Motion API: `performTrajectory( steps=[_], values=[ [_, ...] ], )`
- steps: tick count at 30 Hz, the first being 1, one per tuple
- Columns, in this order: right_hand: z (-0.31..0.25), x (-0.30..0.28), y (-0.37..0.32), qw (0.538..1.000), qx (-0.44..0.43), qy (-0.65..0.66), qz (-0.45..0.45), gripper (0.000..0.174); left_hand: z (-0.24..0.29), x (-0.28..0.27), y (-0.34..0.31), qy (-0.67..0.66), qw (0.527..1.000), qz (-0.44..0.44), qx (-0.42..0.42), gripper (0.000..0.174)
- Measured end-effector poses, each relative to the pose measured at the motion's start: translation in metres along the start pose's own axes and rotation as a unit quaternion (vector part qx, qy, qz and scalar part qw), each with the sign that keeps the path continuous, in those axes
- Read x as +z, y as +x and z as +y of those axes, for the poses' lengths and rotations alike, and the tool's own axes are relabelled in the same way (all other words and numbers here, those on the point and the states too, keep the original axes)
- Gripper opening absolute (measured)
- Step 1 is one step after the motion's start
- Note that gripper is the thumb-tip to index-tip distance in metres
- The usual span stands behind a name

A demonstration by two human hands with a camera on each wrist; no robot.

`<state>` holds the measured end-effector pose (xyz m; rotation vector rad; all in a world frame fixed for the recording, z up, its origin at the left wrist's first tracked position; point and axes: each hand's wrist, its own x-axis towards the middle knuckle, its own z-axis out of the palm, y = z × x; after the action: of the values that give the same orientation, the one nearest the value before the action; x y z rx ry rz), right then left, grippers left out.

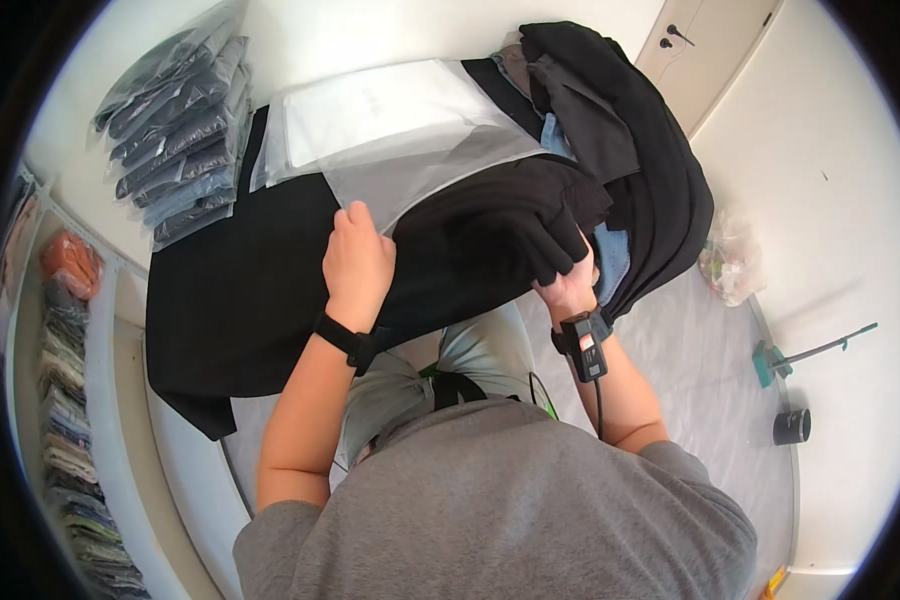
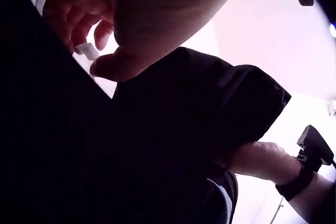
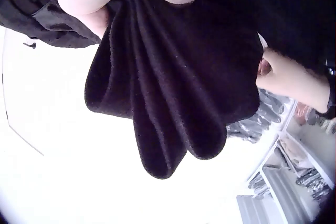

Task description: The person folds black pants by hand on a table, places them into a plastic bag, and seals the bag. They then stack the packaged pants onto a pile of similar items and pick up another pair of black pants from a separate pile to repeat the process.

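Note:
My left hand (image 1: 360, 262) pinches the near edge of a clear plastic bag (image 1: 395, 183) between thumb and fingers. In the left wrist view a small whitish bit of the bag (image 2: 87, 51) shows at the fingertips. With my right hand (image 1: 571, 287) I grip a folded black garment (image 1: 480, 215) at its right end. Several rounded fold layers of this garment (image 3: 168, 92) hang below the hand in the right wrist view. The garment's far side lies under the bag's translucent edge. Some of my right fingers are hidden by the cloth.
A stack of white bags (image 1: 370, 105) lies behind on the black-covered table (image 1: 230, 290). Bagged garments (image 1: 175, 130) are piled at the back left. Dark clothes (image 1: 660, 150) heap at the right. A shelf (image 1: 120, 330) stands left; a broom (image 1: 770, 362) lies on the right.

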<state>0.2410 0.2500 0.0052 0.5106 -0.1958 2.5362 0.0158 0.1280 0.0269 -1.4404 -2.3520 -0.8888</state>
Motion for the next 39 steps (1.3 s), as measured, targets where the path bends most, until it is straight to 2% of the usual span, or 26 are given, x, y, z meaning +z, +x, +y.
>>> performTrajectory(
  steps=[2,4,6,7,8,10,11,15,17,18,20,21,23,24,26,27,28,30,32,33,35,36,39],
  values=[
    [0.011,0.004,0.01,0.998,-0.045,0.037,0.009,0.052,-0.008,0.009,-0.001,-0.035,0.999,-0.016,-0.023,0.025],
    [0.015,-0.003,0.014,0.997,-0.046,0.063,0.008,0.053,-0.012,0.015,-0.001,-0.102,0.995,0.012,-0.005,0.021],
    [0.02,-0.01,0.01,0.997,-0.062,-0.007,0.038,0.048,-0.015,0.019,0.001,-0.123,0.992,0.017,-0.015,0.02],
    [0.023,-0.012,0.005,0.983,-0.095,-0.052,0.15,0.049,-0.016,0.019,0.002,-0.146,0.989,0.024,-0.023,0.018],
    [0.025,-0.013,-0.002,0.983,-0.095,-0.052,0.152,0.049,-0.017,0.02,0.001,-0.146,0.989,0.023,-0.023,0.018],
    [0.029,-0.011,-0.013,0.928,-0.11,-0.183,0.305,0.05,-0.015,0.019,0.0,-0.158,0.985,0.055,-0.04,0.015],
    [0.027,-0.016,-0.018,0.909,-0.12,-0.208,0.342,0.052,-0.014,0.02,-0.001,-0.158,0.985,0.054,-0.044,0.015],
    [0.039,0.009,-0.021,0.884,-0.136,-0.259,0.365,0.051,-0.011,0.026,-0.005,-0.163,0.981,0.109,-0.007,0.013],
    [0.046,0.014,-0.016,0.834,-0.156,-0.367,0.381,0.047,-0.011,0.025,-0.007,-0.165,0.979,0.124,-0.004,0.013],
    [0.043,0.018,-0.013,0.835,-0.156,-0.367,0.38,0.047,-0.01,0.024,-0.008,-0.166,0.977,0.135,0.012,0.013],
    [0.034,0.027,-0.005,0.853,-0.049,-0.326,0.405,0.041,-0.009,0.023,-0.008,-0.166,0.975,0.146,0.025,0.013],
    [0.033,0.027,0.001,0.853,-0.049,-0.325,0.406,0.041,-0.008,0.023,-0.009,-0.167,0.977,0.128,0.011,0.012],
    [0.032,0.026,0.015,0.896,-0.022,-0.191,0.401,0.037,-0.006,0.023,-0.009,-0.171,0.979,0.109,-0.003,0.011],
    [0.031,0.017,0.022,0.895,-0.023,-0.192,0.402,0.037,-0.005,0.024,-0.01,-0.164,0.98,0.109,0.002,0.011],
    [0.034,-0.009,0.036,0.982,-0.03,-0.048,0.183,0.037,-0.004,0.024,-0.012,-0.157,0.981,0.109,0.006,0.012],
    [0.039,-0.012,0.045,0.984,-0.06,-0.037,0.162,0.038,-0.003,0.024,-0.013,-0.13,0.985,0.111,0.025,0.012],
    [0.043,-0.014,0.051,0.987,-0.05,0.016,0.154,0.037,-0.003,0.024,-0.013,-0.102,0.987,0.114,0.044,0.012],
    [0.053,-0.01,0.054,0.945,-0.039,-0.099,0.311,0.035,-0.004,0.025,-0.013,-0.105,0.986,0.124,0.031,0.012],
    [0.056,-0.004,0.045,0.884,0.019,-0.244,0.398,0.033,-0.006,0.024,-0.01,-0.107,0.985,0.135,0.021,0.012],
    [0.056,0.003,0.041,0.85,0.02,-0.28,0.446,0.032,-0.006,0.023,-0.01,-0.113,0.985,0.132,0.006,0.012],
    [0.05,0.012,0.038,0.839,0.044,-0.292,0.458,0.031,-0.006,0.023,-0.011,-0.122,0.984,0.128,-0.014,0.012],
    [0.049,0.014,0.036,0.828,0.063,-0.3,0.469,0.03,-0.006,0.023,-0.011,-0.129,0.982,0.135,0.007,0.011],
    [0.044,0.007,0.048,0.85,0.08,-0.276,0.442,0.029,-0.007,0.023,-0.01,-0.159,0.978,0.129,0.031,0.012]
  ],
)
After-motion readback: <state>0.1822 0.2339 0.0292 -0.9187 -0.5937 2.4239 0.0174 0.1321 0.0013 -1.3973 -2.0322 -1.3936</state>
